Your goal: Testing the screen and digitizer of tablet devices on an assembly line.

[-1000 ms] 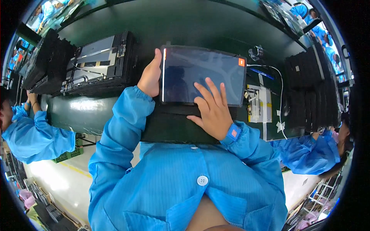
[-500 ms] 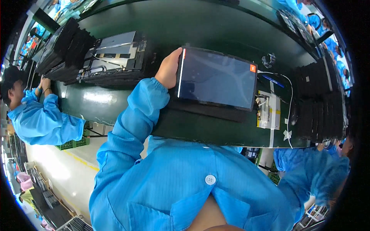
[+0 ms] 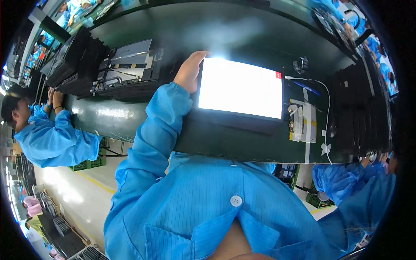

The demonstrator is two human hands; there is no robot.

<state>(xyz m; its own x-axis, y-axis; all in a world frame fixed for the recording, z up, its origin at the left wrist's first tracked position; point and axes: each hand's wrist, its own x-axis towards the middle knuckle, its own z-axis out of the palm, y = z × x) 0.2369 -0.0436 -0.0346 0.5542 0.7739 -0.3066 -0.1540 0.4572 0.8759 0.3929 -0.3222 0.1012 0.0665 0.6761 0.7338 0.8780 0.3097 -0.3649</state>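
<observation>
A tablet-like screen (image 3: 240,88) lies flat on a dark green bench (image 3: 242,143), and its display glows bright white with a small red mark at its upper right corner. My left hand (image 3: 189,71) grips the screen's left edge, fingers curled over the top corner. The blue sleeve of that arm runs down toward the lower edge. My right hand is out of sight; only a blurred blue sleeve (image 3: 368,203) shows at the lower right.
Black trays with a grey panel (image 3: 125,71) sit left of the screen. A white cable (image 3: 323,108) and a taped white fixture (image 3: 303,121) lie to its right, beside stacked black trays (image 3: 362,112). A person in blue (image 3: 47,130) works at the bench's left end.
The screen has gone from dark to bright white. My right hand left the screen a second ago and has swung out of view to the lower right. The view shifted slightly.
</observation>
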